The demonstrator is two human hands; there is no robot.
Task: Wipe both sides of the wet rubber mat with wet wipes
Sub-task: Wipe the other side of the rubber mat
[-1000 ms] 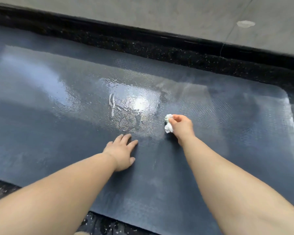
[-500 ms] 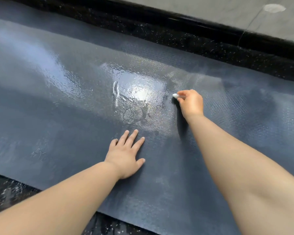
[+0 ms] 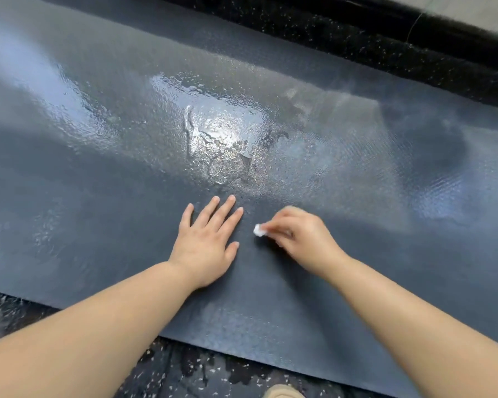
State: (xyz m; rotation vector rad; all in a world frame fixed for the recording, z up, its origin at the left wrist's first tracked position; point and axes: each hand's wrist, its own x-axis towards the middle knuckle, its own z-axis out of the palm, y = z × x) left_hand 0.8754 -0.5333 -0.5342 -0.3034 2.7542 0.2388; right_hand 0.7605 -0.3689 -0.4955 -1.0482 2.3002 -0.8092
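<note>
A large dark grey rubber mat [image 3: 98, 173] lies flat on the floor and fills most of the view. A shiny wet patch [image 3: 219, 133] glistens at its middle. My left hand [image 3: 207, 242] presses flat on the mat, fingers straight and spread. Just to its right, my right hand [image 3: 302, 239] grips a small crumpled white wet wipe [image 3: 260, 230] against the mat; only a bit of the wipe shows past the fingers. The right hand is blurred by motion.
Black speckled flooring [image 3: 357, 50] borders the mat at the far side and along the near edge [image 3: 184, 369]. A pale concrete strip [image 3: 477, 7] runs at the top right behind a black ledge. A beige shoe tip [image 3: 282, 393] shows at the bottom.
My right hand has swept the wipe from beside the wet patch back toward me, ending next to my left hand. The left hand has stayed flat on the mat.
</note>
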